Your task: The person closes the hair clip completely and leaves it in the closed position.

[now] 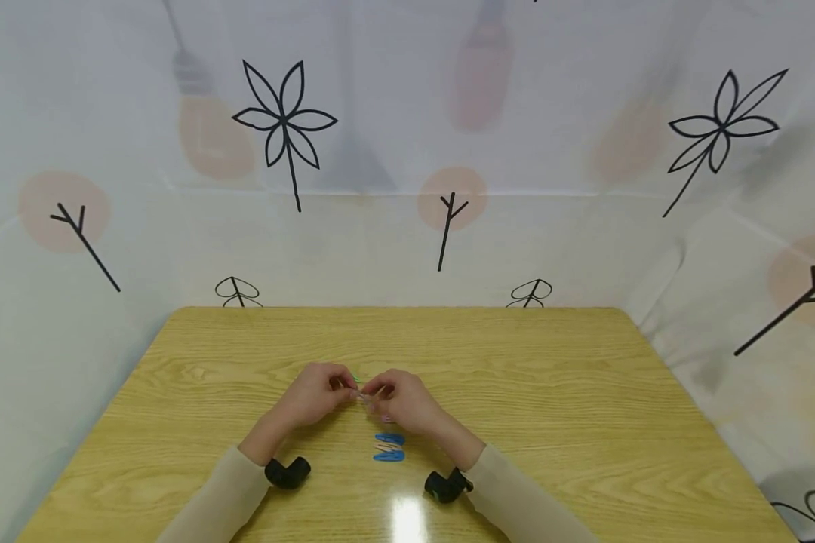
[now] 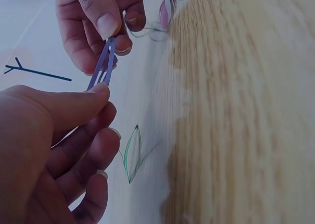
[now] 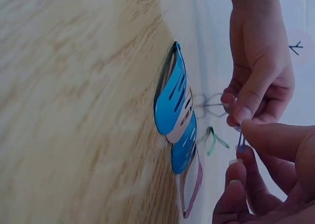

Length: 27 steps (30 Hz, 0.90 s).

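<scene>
Over the middle of the wooden table [image 1: 550,392] my left hand [image 1: 342,386] and right hand [image 1: 380,392] meet fingertip to fingertip. Between them they pinch a thin purple snap hair clip [image 2: 102,66], each hand at one end; the right hand's thumb and finger [image 2: 113,34] hold its upper end and the left thumb [image 2: 96,91] presses its lower end. The same clip [image 3: 241,144] shows only as a sliver in the right wrist view. Just under the right hand lie a pink clip [image 3: 192,189], a blue clip [image 3: 172,98], a beige clip [image 3: 183,120] and a second blue clip [image 3: 184,147].
A green clip [image 2: 132,155] lies on the table beyond the left hand's fingers. The row of clips [image 1: 389,447] sits between my forearms, near the front edge. A white patterned curtain [image 1: 407,151] walls the table on three sides.
</scene>
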### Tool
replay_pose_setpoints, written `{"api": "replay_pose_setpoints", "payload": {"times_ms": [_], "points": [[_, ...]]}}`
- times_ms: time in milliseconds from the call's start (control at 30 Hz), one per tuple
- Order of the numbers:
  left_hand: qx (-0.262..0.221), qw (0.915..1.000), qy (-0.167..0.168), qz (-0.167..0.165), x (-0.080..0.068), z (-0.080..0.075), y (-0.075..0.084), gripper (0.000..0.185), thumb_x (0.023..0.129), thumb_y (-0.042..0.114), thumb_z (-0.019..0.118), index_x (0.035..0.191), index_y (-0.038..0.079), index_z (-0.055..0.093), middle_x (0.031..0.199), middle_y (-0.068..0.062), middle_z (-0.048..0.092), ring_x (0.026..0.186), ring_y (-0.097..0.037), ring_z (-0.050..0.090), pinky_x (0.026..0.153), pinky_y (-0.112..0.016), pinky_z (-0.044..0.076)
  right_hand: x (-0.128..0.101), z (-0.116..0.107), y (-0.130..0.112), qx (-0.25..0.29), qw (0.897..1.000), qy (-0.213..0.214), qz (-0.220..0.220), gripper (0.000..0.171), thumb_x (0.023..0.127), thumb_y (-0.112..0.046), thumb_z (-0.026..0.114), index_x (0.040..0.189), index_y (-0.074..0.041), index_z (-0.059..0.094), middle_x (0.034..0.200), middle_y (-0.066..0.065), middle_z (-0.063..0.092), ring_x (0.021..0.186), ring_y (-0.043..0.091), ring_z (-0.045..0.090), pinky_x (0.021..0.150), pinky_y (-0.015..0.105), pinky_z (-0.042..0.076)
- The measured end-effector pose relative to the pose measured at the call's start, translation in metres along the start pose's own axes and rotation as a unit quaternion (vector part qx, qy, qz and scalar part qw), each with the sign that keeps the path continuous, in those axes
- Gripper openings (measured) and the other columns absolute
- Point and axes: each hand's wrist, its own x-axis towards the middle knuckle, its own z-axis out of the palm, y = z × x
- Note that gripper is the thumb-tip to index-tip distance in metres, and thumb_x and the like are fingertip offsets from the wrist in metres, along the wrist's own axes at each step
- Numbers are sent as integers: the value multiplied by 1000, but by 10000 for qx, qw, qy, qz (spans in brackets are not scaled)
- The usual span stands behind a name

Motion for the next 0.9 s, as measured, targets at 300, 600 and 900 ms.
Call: {"api": "replay_pose_setpoints", "payload": {"times_ms": [300,600,900], "points": [[-332,9994,-12,-40,-1,1,4,9,93,13,72,85,18,71,79,6,65,71,-13,56,61,-30,46,-4,-4,2,43,9994,319,-105,10,91,-5,72,100,-9,74,98,5,60,82,17,57,63,29,55],[-601,9981,-104,6,-5,-1,8,9,94,14,71,86,18,72,81,6,64,72,-16,56,61,-30,47,-13,-11,-2,-575,9959,527,-456,9,95,-9,68,97,-15,75,103,-4,62,82,16,57,67,29,51],[-772,9967,-113,206,-7,-2,17,7,92,13,73,86,17,72,81,7,65,71,-15,57,59,-28,46,-19,-13,1,-544,9922,822,-765,10,94,-6,68,94,-14,75,102,-3,64,73,16,56,62,26,48]]}}
